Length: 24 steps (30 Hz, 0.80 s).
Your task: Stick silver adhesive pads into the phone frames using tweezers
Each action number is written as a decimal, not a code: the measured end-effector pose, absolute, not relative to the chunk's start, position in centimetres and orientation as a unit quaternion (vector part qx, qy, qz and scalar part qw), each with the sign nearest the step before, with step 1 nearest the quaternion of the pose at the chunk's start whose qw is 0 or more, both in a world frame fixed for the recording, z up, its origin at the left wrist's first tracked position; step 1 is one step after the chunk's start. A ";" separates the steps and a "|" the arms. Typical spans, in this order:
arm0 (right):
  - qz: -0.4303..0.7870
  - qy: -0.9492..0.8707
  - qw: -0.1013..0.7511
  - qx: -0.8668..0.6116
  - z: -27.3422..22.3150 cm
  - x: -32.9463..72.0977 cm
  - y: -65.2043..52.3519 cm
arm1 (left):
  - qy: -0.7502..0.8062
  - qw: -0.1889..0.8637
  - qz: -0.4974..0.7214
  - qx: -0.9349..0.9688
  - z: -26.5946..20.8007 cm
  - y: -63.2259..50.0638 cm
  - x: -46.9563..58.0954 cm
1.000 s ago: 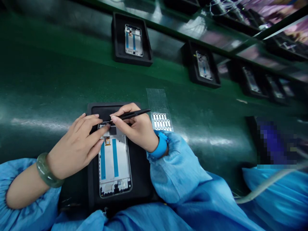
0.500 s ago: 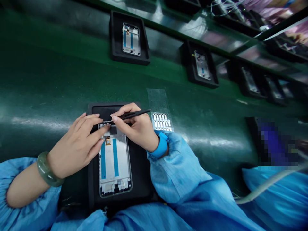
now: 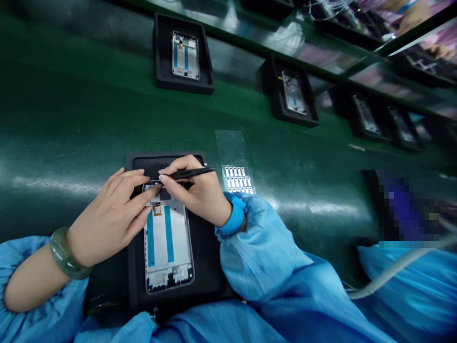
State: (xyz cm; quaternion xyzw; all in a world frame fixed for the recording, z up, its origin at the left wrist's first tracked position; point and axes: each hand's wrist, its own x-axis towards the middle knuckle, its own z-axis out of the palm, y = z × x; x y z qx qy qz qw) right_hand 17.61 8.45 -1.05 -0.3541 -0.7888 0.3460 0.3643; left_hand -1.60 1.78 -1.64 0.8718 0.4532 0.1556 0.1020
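A phone mid-frame [image 3: 180,244], with two blue strips and a small gold flex connector [image 3: 157,209], lies in a black foam tray [image 3: 210,257]. Over its top left corner rests my left hand [image 3: 110,212], fingers spread; the index fingertip presses near the top edge and the thumb touches the side. My right hand [image 3: 200,195] pinches a slim black tool that looks like tweezers [image 3: 195,172], held nearly level. Its tip is at the phone's top edge, partly hidden by the fingers. A clear sheet of small white stickers [image 3: 238,181] lies beside my right wrist.
Along the far side of the green bench [image 3: 89,119] stand black trays with phone frames, one at the back [image 3: 162,57] and another further right [image 3: 274,90]. At the right is a co-worker's blue sleeve [image 3: 403,286] next to a blurred-out patch.
The tool in my right hand has tilted, its rear end now lower. The view has shifted slightly, so everything sits a little further left. My left hand stays on the phone frame.
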 end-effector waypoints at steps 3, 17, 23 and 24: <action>0.323 -0.800 0.362 -0.353 -1.1 17.6 8.3 | 0.452 0.101 0.153 0.873 -1.6 1.8 -1.6; 0.371 -0.764 0.376 -0.370 -0.9 17.4 8.3 | 0.455 0.105 0.149 0.872 -1.5 1.8 -1.7; 0.290 -0.807 0.370 -0.359 -1.1 17.6 8.2 | 0.453 0.095 0.150 0.874 -1.4 1.8 -1.5; 0.275 -0.814 0.369 -0.354 -1.1 17.5 8.2 | 0.453 0.093 0.150 0.874 -1.3 1.8 -1.5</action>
